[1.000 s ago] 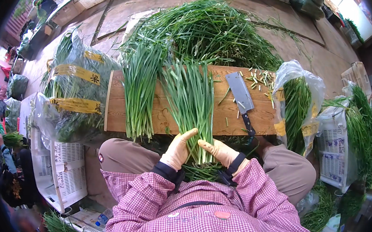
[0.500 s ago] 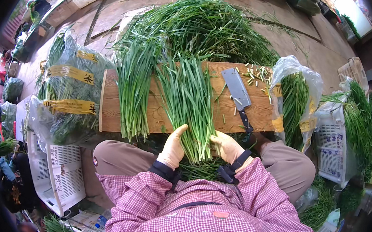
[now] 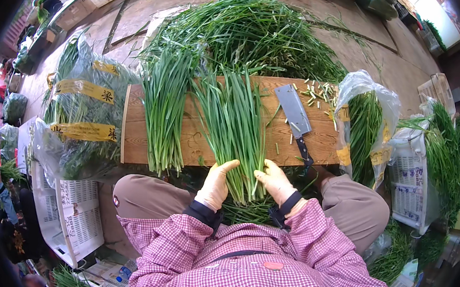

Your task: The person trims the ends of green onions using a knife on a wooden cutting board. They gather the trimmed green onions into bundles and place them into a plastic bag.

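Note:
A loose bunch of garlic chives (image 3: 235, 125) lies over the near edge of a wooden board (image 3: 323, 143), pale stem ends toward me. Both hands wear pale gloves. My left hand (image 3: 216, 186) closes on the left side of the stems, thumb on top and fingers partly hidden below. At the right side, my right hand (image 3: 276, 185) grips the stem edge between thumb and fingers. A second bunch of chives (image 3: 164, 110) rests on the board to the left. Right of the held bunch lies a cleaver (image 3: 294, 113) with a black handle pointing toward me, untouched.
Cut stem pieces (image 3: 317, 95) are scattered beyond the cleaver. Behind the board rises a large heap of chives (image 3: 245, 30). Plastic bags of greens stand at the left (image 3: 83, 106) and right (image 3: 364, 125), near white crates (image 3: 86, 224). My bent knees flank the board's near side.
My right hand has shifted slightly left and turned, its thumb now lying along the stems. My left thumb has moved a little to the right over the bunch.

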Demonstrator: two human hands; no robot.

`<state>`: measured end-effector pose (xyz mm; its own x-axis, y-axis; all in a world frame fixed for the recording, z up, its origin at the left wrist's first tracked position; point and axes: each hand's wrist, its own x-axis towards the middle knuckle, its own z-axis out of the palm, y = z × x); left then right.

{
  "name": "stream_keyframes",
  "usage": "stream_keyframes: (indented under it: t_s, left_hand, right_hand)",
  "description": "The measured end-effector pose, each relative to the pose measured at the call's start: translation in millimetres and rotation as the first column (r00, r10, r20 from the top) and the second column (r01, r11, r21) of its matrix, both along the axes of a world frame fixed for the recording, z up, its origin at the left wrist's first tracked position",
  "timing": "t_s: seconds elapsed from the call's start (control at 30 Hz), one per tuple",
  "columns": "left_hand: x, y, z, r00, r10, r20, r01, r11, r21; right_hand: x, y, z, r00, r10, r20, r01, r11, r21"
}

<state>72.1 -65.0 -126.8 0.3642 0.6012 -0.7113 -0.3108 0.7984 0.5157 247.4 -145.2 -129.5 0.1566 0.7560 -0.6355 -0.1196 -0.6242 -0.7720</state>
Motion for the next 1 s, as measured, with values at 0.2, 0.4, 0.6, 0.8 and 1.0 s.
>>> stream_keyframes:
  t_s: [0.2,0.4,0.6,0.8,1.0]
  left_hand:
    - [-3.6,5.8,4.1,0.986,-0.004,0.169,0.022,0.994,-0.106]
    - [-0.8,6.2,3.7,0.962,0.082,0.262,-0.044,0.988,-0.150]
    - [1.6,3.3,5.5,0.890,0.071,0.451,0.022,0.980,-0.197]
    - [3.2,3.7,15.5,0.865,-0.034,0.500,0.105,0.988,-0.114]
    - [2.9,2.8,15.2,0.846,-0.047,0.532,0.118,0.988,-0.101]
  right_hand:
    - [21.9,4.0,10.7,0.931,-0.019,-0.365,0.020,1.000,0.000]
    - [13.7,5.6,25.2,0.944,-0.050,-0.327,0.032,0.998,-0.061]
    - [5.6,8.5,22.7,0.929,-0.019,-0.370,0.010,1.000,-0.025]
    - [9.5,11.3,33.5,0.946,0.301,0.121,-0.305,0.952,0.022]
    - [24.8,17.2,62.4,0.939,-0.079,0.335,0.001,0.974,0.228]
